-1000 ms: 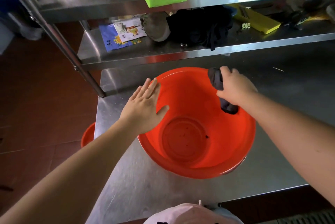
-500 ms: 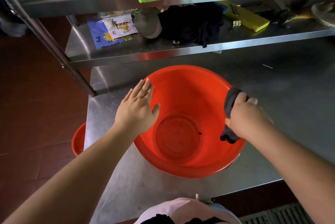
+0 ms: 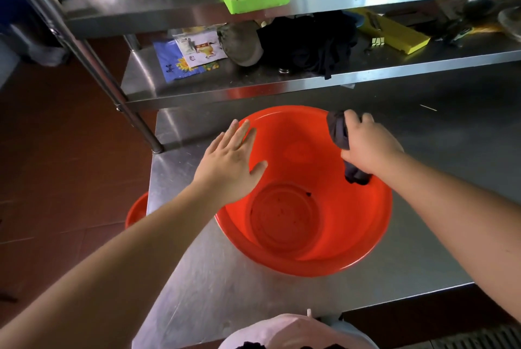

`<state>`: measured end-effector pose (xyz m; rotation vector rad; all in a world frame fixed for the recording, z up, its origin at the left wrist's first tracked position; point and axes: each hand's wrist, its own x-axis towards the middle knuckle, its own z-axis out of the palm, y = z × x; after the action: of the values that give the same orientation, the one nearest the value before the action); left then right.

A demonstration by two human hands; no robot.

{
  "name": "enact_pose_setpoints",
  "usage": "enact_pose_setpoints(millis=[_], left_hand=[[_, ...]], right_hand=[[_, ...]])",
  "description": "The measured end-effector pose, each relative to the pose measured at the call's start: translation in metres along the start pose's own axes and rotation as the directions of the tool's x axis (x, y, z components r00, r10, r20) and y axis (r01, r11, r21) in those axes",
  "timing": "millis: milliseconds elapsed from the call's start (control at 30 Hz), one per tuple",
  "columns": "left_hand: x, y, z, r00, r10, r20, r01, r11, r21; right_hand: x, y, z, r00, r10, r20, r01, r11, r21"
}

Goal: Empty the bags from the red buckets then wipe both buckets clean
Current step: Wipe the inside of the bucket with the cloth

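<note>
Head view: the red bucket point(image 3: 324, 235) stood on a steel desk point(image 3: 214, 292) below two cluttered shelves, over red floor tiles point(image 3: 56, 151). Left hand point(image 3: 228, 162), fingers spread, lay flat on its rim. Right hand point(image 3: 369, 145) gripped a dark cloth point(image 3: 338, 131) against the inner wall. A second red bucket point(image 3: 136, 210) sat on the floor.

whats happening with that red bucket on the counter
A person is wiping out a red bucket on a steel table. The right hand grips a dark cloth against the inner wall near the far rim, while the left hand lies flat on the left rim, steadying it. No bags are inside, though dark specks remain on the bottom.
</note>
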<state>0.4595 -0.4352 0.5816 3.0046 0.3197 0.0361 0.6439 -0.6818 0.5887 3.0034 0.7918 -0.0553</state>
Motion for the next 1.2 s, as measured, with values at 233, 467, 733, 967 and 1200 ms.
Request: enact_pose_setpoints(millis=[233,467,733,967,1200], left_hand=[[-0.002,-0.005,0.015,0.999,-0.035,0.000,0.035,0.998,0.045],[-0.002,0.000,0.016,0.997,-0.073,-0.031,0.074,0.997,0.021],[-0.004,0.005,0.020,0.996,-0.071,-0.054,0.071,0.997,-0.009],[-0.016,0.015,0.020,0.972,-0.222,-0.075,0.212,0.970,-0.115],[-0.018,0.005,0.004,0.974,-0.215,-0.065,0.183,0.926,-0.331]], right_hand=[[0.007,-0.007,0.001,0.999,-0.021,-0.031,0.022,0.999,0.032],[-0.075,0.008,0.006,0.954,0.285,0.096,-0.300,0.907,0.295],[-0.111,0.009,0.020,0.939,0.342,0.043,-0.335,0.876,0.348],[-0.074,0.011,0.019,0.953,0.271,-0.134,-0.166,0.838,0.519],[-0.083,0.021,0.002,0.959,0.154,-0.238,0.037,0.764,0.644]])
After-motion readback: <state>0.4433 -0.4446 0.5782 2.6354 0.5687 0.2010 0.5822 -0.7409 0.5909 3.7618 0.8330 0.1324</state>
